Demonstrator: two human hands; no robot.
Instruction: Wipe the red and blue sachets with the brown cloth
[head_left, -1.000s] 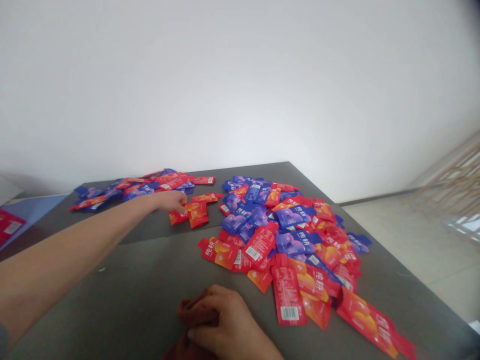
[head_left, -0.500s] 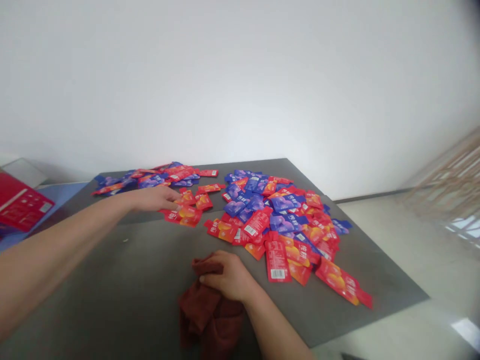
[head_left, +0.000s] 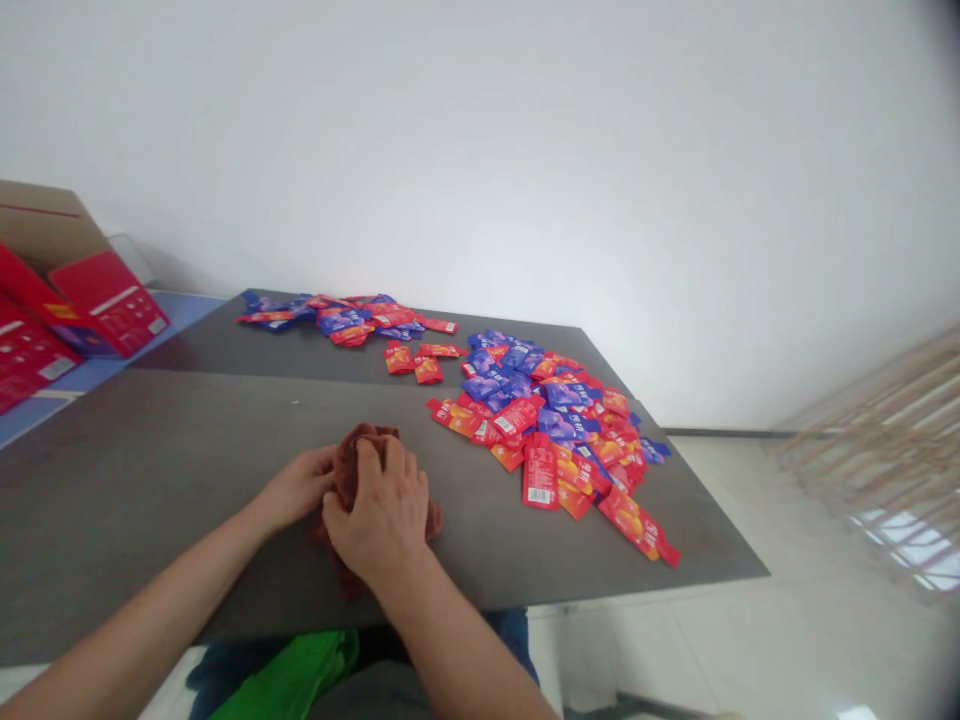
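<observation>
Over the near part of the grey table (head_left: 225, 430), a crumpled brown cloth (head_left: 347, 470) is bunched between my two hands. My right hand (head_left: 386, 510) lies over it from the right, its fingers bent round and pressed into the folds. From the left side my left hand (head_left: 300, 490) meets the same cloth, with closed fingertips partly covered by it. What those fingers grip is hidden. Right of my hands spreads a heap of red and blue pouches (head_left: 570, 425). A few loose red pouches (head_left: 428, 370) lie beyond the cloth.
Another pile of red and blue pouches (head_left: 352, 318) lies at the table's back left. Open red cardboard boxes (head_left: 112, 300) stand on a blue surface (head_left: 176, 310) at far left. A white wall (head_left: 480, 150) rises behind; a slatted wooden rack (head_left: 892, 440) is at right.
My left hand has drawn back from the loose red pouches to the cloth. The pouch under it has gone from that spot. My right hand now covers the cloth; the view has shifted left.
</observation>
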